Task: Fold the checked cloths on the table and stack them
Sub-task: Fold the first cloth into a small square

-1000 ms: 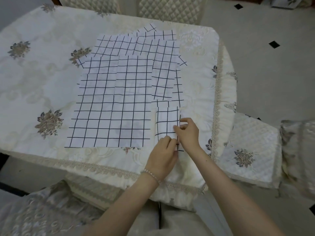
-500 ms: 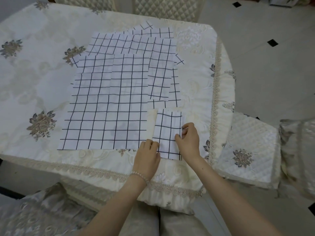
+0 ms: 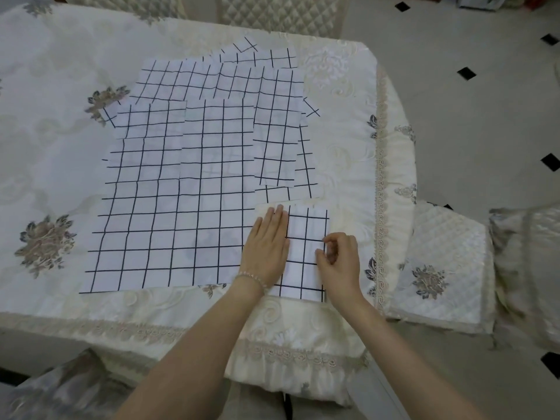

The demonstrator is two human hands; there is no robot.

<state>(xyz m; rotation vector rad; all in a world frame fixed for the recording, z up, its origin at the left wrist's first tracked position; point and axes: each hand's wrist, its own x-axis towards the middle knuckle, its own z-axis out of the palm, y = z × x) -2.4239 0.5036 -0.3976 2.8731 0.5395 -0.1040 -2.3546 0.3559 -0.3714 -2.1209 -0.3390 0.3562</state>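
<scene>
A small folded white cloth with black checks [image 3: 306, 253] lies near the table's front right edge. My left hand [image 3: 268, 247] presses flat on its left side, fingers straight. My right hand [image 3: 339, 259] rests at its right edge with fingers curled, thumb and forefinger pinching the cloth's edge. Several larger checked cloths [image 3: 181, 192] lie spread flat and overlapping to the left and behind, reaching the table's middle.
The table [image 3: 54, 86] wears a cream embroidered cover with flower motifs and a lace hem. A quilted chair seat [image 3: 439, 262] stands to the right, more chairs [image 3: 278, 16] at the far side. Tiled floor lies beyond.
My left hand has slid forward from the cloth's near corner and now lies flat along its left side. The right hand has stayed at the right edge.
</scene>
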